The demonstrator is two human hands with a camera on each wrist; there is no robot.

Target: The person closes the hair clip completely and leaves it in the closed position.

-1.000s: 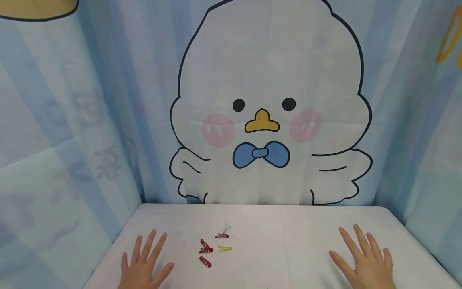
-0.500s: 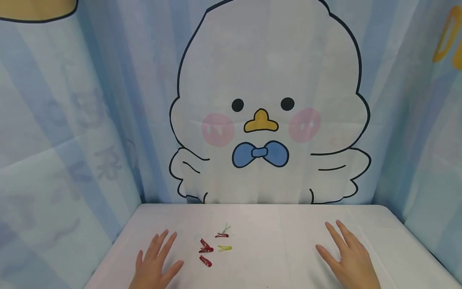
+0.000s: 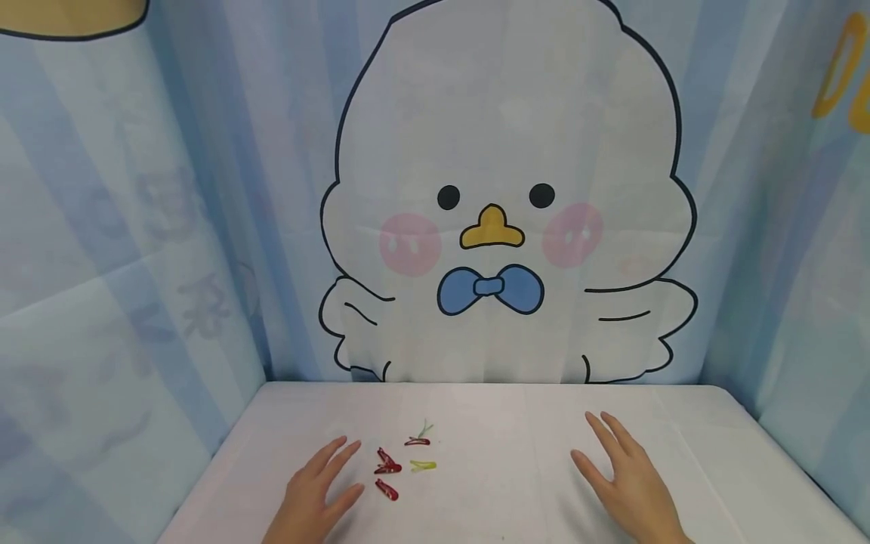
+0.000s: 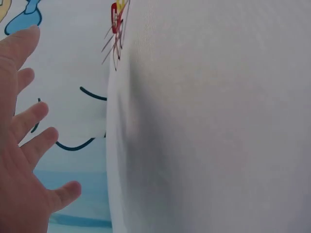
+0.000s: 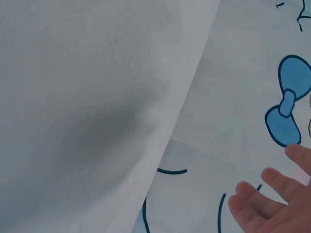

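Several small snap hair clips lie on the white table, left of the middle in the head view. A pair of red hair clips (image 3: 387, 463) overlaps in the group, and a single red hair clip (image 3: 387, 489) lies nearer. Behind are a yellow-green hair clip (image 3: 423, 465) and a dark red hair clip (image 3: 418, 441) beside a pale green one (image 3: 425, 429). My left hand (image 3: 316, 491), fingers spread, hovers just left of the clips and holds nothing. To the far right, my right hand (image 3: 628, 483) is over the table, fingers extended and holding nothing. The left wrist view shows a red clip (image 4: 114, 18) past the thumb.
The white-covered table (image 3: 496, 499) has its back edge against a blue and white curtain (image 3: 299, 227) printed with a large cartoon chick. Curtain sides (image 3: 109, 317) rise at left and right.
Both hands have moved inward over the table, the left one rightward toward the hair clips and the right one leftward. Their fingers have come closer together. The clips stay in place.
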